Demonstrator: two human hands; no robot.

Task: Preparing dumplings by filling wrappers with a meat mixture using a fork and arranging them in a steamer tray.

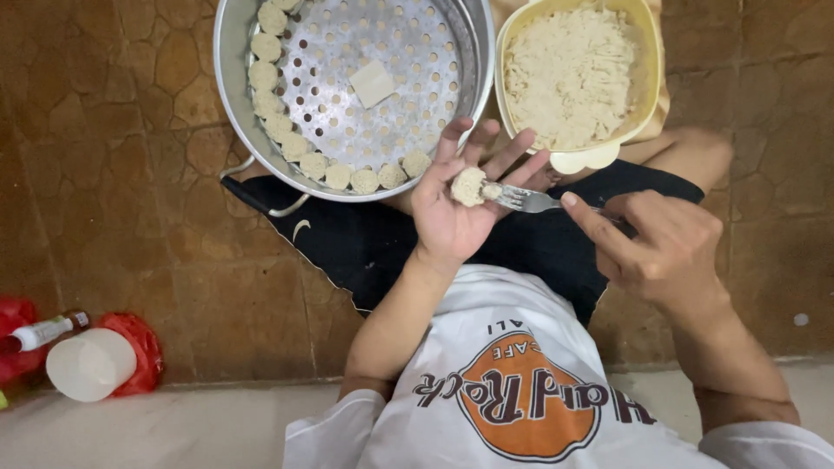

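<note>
The steamer pot (228, 78) sits on the floor (113, 174), with the tub of filling (647, 95) just beside it to its right. Dumplings (287, 139) line the pot's near-left inner edge on the perforated tray (373, 52). The left hand (456, 204) cups a dumpling piece (470, 186) in front of both; the fork (526, 201) in the right hand (665, 243) touches it.

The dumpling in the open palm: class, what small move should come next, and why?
Probably set the dumpling down at the end of the row of dumplings along the steamer tray rim. It looks filled and rounded in the left hand, the fork in the right hand touches its side, and much of the rim is bare.
</note>
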